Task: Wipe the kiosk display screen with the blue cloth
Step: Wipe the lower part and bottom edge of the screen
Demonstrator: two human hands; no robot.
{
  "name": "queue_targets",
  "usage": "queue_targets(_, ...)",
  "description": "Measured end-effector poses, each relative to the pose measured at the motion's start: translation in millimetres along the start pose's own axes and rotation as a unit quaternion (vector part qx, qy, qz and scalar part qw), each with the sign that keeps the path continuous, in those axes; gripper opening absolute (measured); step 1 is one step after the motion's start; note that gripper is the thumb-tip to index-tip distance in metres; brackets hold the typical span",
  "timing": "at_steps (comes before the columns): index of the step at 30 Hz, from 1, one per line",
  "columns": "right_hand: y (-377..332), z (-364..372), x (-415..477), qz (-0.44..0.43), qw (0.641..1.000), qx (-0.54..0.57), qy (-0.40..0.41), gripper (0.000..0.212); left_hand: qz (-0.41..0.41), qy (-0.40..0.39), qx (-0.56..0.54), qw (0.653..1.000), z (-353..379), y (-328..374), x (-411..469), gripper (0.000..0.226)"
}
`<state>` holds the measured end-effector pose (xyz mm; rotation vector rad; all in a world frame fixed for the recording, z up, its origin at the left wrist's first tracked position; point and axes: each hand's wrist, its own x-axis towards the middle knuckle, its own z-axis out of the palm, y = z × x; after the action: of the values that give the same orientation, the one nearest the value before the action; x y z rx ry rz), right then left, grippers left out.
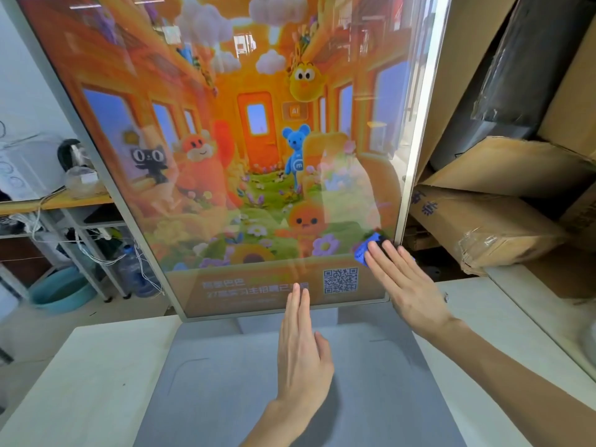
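The kiosk display screen stands upright in front of me, showing a bright orange cartoon scene with a QR code low on the right. A blue cloth lies flat against the screen's lower right corner. My right hand presses it there with straight fingers and covers most of it. My left hand is flat with straight fingers, its fingertips touching the bottom edge of the screen near the middle.
The kiosk's grey base sits on a white table. Stacked cardboard boxes and black wrapped rolls crowd the right side. To the left are a shelf with cables, a kettle and a teal basin.
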<state>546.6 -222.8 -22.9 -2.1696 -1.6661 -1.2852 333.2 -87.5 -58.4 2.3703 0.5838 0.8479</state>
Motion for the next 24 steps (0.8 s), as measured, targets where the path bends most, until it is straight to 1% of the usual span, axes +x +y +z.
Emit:
queue_targets(2,-4.9,6.6,-12.3,-0.047,0.998,-0.016,-0.023,0.084,-0.003,-0.002,-0.006,1.0,2.3,0.7,-2.0,0.076)
queue_targets(4,-9.9,10.6,-27.6,-0.115,0.99,-0.042,-0.073,0.086,-0.018,-0.007,-0.018,1.0,4.5,-1.0,-4.9,0.072)
queue_targets(5,-13.4,10.9,-33.0,-0.134,0.985,-0.05,-0.097,0.086,-0.032,-0.008,-0.031,0.999,5.4,-2.4,-6.7,0.07)
queue_targets(7,-17.9,10.4,-34.4,-0.129,0.985,-0.048,-0.107,0.087,-0.08,-0.009,-0.077,0.994,7.3,-3.7,-9.7,0.065)
queue_targets(9,-20.2,9.2,-18.8,-0.095,0.992,-0.036,-0.075,0.085,-0.172,-0.014,-0.149,0.974,9.8,-1.8,-7.8,0.054)
queue_targets(10,-21.5,7.3,-6.4,-0.074,0.996,-0.025,-0.049,0.081,-0.233,-0.019,-0.201,0.951,10.7,-0.7,-4.3,0.049)
queue_targets(11,-23.0,4.5,7.6,-0.054,0.998,-0.012,-0.023,0.075,-0.293,-0.026,-0.262,0.919,11.1,-0.3,0.3,0.045)
queue_targets(13,-27.2,-0.4,31.5,-0.023,1.0,0.008,0.011,0.065,-0.39,-0.044,-0.389,0.833,11.1,-1.5,10.5,0.041)
queue_targets(15,-32.9,-0.7,42.1,-0.011,1.0,0.011,0.019,0.062,-0.439,-0.054,-0.514,0.735,8.3,-1.7,19.4,0.042)
queue_targets(16,-35.8,1.1,41.3,-0.009,1.0,0.01,0.016,0.062,-0.453,-0.051,-0.558,0.694,6.1,-1.6,23.0,0.04)
queue_targets(17,-38.2,3.7,37.4,-0.015,1.0,0.006,0.013,0.063,-0.463,-0.044,-0.588,0.662,3.7,-1.9,26.2,0.037)
queue_targets(18,-40.2,6.8,31.5,-0.03,1.0,-0.002,0.007,0.065,-0.47,-0.036,-0.607,0.639,1.2,-2.8,29.1,0.033)
queue_targets(19,-42.0,9.7,23.8,-0.055,0.998,-0.013,-0.004,0.069,-0.475,-0.032,-0.618,0.626,-2.3,-4.5,31.3,0.028)
queue_targets(20,-43.8,12.0,16.5,-0.088,0.996,-0.025,-0.021,0.072,-0.477,-0.032,-0.624,0.617,-6.9,-6.6,33.4,0.024)
queue_targets(22,-46.0,12.3,7.9,-0.145,0.987,-0.042,-0.059,0.078,-0.478,-0.037,-0.635,0.606,-17.3,-11.8,36.9,0.028)
queue_targets(24,-47.1,10.6,11.6,-0.147,0.986,-0.044,-0.065,0.086,-0.476,-0.039,-0.644,0.597,-26.1,-16.5,40.0,0.03)
